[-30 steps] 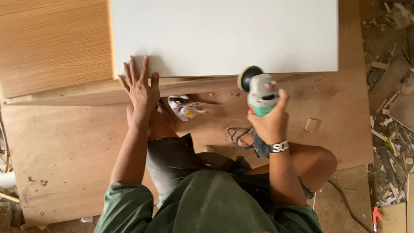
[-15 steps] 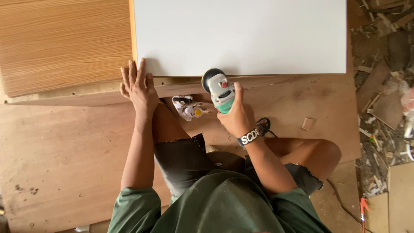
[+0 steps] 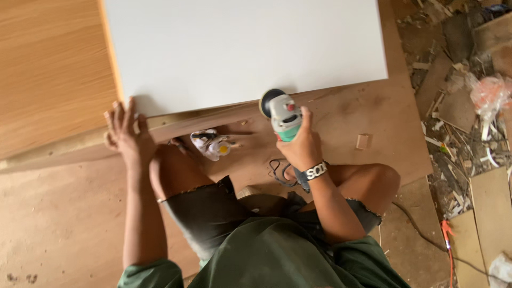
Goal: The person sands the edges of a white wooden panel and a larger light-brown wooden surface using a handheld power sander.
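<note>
My right hand [image 3: 301,146] grips a white and green power sander [image 3: 281,113], whose black round pad meets the near edge of a large white panel [image 3: 240,48]. My left hand [image 3: 127,134] rests flat with fingers spread on the panel's near left corner. The panel lies on a brown plywood sheet [image 3: 389,128]. Beside my bent knee, between the two hands, lies a small white bottle with a yellow cap [image 3: 213,145]. The sander's black cord [image 3: 277,173] coils under my right wrist.
A wood-grain board [image 3: 48,69] lies to the left of the white panel. A small wooden block [image 3: 363,141] sits on the plywood at right. Wood scraps and debris [image 3: 464,96] cover the floor on the right, with an orange-handled tool [image 3: 447,234] lower right.
The view has tilted and shifted, so the panel sits further left. My left hand has slid to the panel's left corner. The sander has stayed at the panel's near edge, shifted slightly along it.
</note>
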